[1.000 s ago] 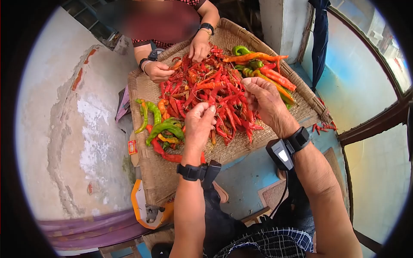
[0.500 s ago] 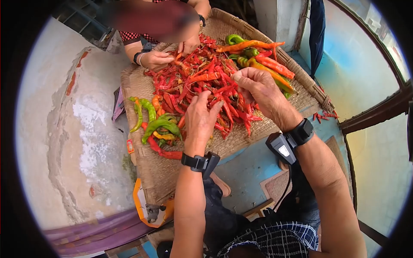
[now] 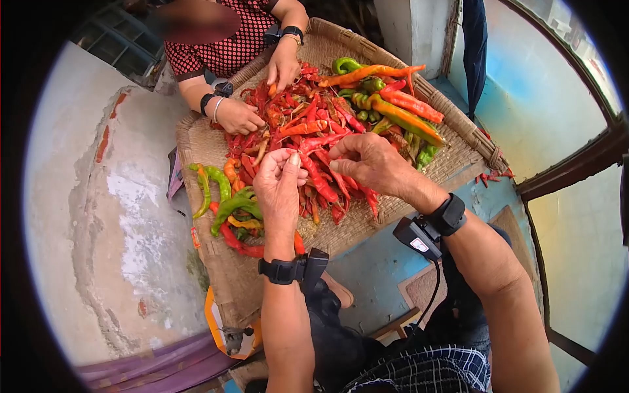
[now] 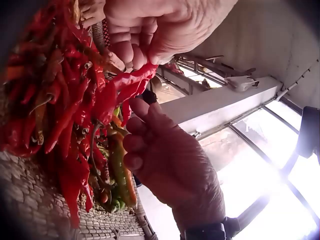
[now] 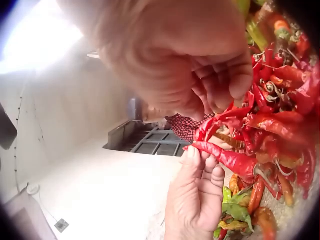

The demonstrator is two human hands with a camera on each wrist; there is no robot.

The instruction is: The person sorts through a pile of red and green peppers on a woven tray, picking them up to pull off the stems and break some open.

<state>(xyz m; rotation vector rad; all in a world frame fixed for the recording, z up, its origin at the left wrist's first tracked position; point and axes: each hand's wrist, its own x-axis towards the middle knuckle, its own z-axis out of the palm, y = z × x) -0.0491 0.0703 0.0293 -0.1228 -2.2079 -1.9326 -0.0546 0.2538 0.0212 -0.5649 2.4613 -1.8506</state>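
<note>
My left hand (image 3: 278, 187) pinches the tip of a red chili pepper (image 5: 227, 157) between thumb and fingers. That pepper's stem end lies toward the heap of red chili peppers (image 3: 308, 111) on a woven tray (image 3: 373, 226). Just right of it, my right hand (image 3: 380, 167) hovers over the heap's near side. Its thumb and forefinger are bent and apart, with nothing between them. In the right wrist view its thumb tip is right by another red pepper (image 5: 215, 125). The left wrist view shows the right hand (image 4: 170, 160) below the pinched pepper.
Across the tray another person's hands (image 3: 239, 118) work in the heap. Large green and orange peppers (image 3: 406, 121) lie at the right, green ones (image 3: 226, 206) at the left. A plastered wall (image 3: 141, 216) stands left, a framed window (image 3: 544, 124) right.
My left hand opened over the heap, then closed on a pepper tip. My right hand moved left and down toward it. The other person's hands shifted on the heap.
</note>
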